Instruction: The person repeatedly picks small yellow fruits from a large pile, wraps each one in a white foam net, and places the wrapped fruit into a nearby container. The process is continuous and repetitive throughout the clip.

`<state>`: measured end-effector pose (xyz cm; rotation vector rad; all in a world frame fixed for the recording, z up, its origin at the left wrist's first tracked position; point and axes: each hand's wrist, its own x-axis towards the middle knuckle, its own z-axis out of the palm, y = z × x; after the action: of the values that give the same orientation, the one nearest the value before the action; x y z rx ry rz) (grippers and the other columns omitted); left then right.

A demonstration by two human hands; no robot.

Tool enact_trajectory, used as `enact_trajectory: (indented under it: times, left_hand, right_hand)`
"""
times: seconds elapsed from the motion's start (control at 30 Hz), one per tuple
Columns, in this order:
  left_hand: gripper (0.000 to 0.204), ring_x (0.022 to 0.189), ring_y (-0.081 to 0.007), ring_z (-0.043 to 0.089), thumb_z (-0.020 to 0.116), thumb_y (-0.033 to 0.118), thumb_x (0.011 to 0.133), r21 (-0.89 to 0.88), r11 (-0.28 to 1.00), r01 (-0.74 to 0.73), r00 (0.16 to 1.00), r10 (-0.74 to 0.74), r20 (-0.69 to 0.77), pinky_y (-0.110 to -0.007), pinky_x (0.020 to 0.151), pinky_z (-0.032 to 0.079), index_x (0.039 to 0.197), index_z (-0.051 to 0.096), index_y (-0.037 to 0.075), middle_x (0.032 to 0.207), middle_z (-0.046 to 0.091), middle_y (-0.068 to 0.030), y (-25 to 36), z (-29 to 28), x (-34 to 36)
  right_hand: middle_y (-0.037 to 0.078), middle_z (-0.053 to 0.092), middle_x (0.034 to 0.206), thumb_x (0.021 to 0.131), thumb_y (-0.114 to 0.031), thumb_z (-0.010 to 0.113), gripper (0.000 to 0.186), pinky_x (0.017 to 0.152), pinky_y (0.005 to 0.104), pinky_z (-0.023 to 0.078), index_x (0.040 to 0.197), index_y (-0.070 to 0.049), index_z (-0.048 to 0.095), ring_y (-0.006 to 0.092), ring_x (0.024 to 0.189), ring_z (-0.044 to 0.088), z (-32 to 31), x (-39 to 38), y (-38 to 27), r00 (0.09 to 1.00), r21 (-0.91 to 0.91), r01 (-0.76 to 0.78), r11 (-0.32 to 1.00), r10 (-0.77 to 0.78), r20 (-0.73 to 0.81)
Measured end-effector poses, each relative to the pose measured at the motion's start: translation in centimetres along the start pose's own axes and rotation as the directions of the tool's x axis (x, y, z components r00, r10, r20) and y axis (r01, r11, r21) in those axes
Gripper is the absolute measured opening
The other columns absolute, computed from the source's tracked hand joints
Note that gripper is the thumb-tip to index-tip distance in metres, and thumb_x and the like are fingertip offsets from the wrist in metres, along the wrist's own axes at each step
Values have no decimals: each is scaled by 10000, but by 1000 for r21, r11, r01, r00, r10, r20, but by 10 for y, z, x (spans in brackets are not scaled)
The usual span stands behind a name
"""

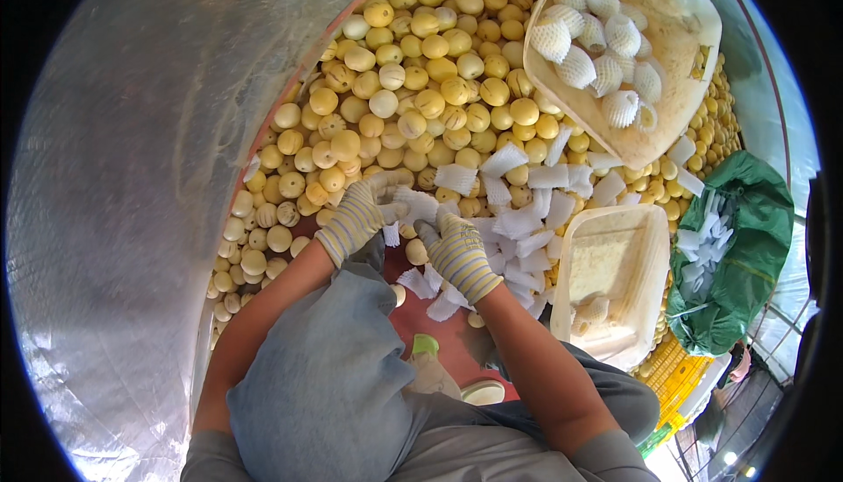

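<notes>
My left hand (356,219), in a grey-and-yellow striped glove, pinches a white foam mesh sleeve (414,204) in front of my knees. My right hand (457,249), gloved the same way, grips the right end of that sleeve with fingers bent. Loose white foam sleeves (518,224) lie scattered to the right and below my hands on a big heap of round yellow fruit (430,100), some with dark streaks. Whether a fruit is inside the held sleeve I cannot tell.
A plastic tub (685,96) of sleeved fruit sits upper right, a second tub (606,245) with a few sleeved pieces below it. Green bag (746,254) of sleeves and yellow crate (676,377) stand at right. Grey sheeting (123,175) borders the left; red floor (448,341) shows between my legs.
</notes>
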<state>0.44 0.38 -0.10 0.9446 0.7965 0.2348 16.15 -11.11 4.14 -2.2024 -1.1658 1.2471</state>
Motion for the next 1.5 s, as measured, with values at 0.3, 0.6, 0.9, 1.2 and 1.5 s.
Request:
enact_trajectory:
  times: [0.3, 0.6, 0.9, 1.2, 1.5]
  left_hand:
    - [569, 793, -81, 609, 758, 173, 807, -22, 997, 75, 997, -75, -5, -199, 656, 529, 1309, 545, 10, 1052, 645, -62, -3, -5, -7]
    - [561, 953, -144, 631, 704, 164, 845, -75, 997, -20, 995, 12, -103, -259, 756, 553, 1341, 509, -12, 1130, 638, -105, -8, -3, 3]
    - [813, 1210, -243, 548, 737, 315, 881, -282, 953, 113, 988, -78, 133, -326, 853, 575, 1503, 293, 36, 1403, 447, -181, 10, 5, -3]
    - [910, 1209, -238, 558, 774, 383, 837, -293, 951, 94, 983, -43, 176, -323, 871, 578, 1508, 266, 38, 1425, 431, -170, 6, 8, -3]
    - [879, 1188, -218, 568, 794, 313, 812, -432, 899, 67, 978, 28, 209, -325, 817, 588, 1504, 302, 88, 1377, 488, -125, 16, 7, -6]
  right_hand:
    - [145, 625, 1201, 926, -404, 558, 426, 889, 425, 526, 1274, -157, 564, 311, 1063, 638, -79, 69, -15, 972, -824, -16, 566, 201, 120]
    - [189, 632, 1185, 829, -199, 701, 481, 965, 436, 488, 1275, -69, 574, 358, 1099, 615, -134, 136, 49, 928, -701, -84, 709, -201, -314]
    - [129, 600, 1080, 687, -300, 794, 569, 865, 467, 484, 1175, -95, 586, 343, 1019, 586, -22, 25, -10, 867, -415, 401, 817, -484, -115]
    - [133, 591, 1151, 663, -325, 827, 656, 895, 475, 466, 1232, -92, 596, 350, 1057, 573, -25, 19, -3, 835, -295, 475, 829, -530, -146]
    - [132, 582, 1288, 935, -252, 647, 442, 1017, 363, 445, 1285, 2, 556, 230, 1218, 534, -24, 20, 7, 987, 803, 163, 573, -106, -125]
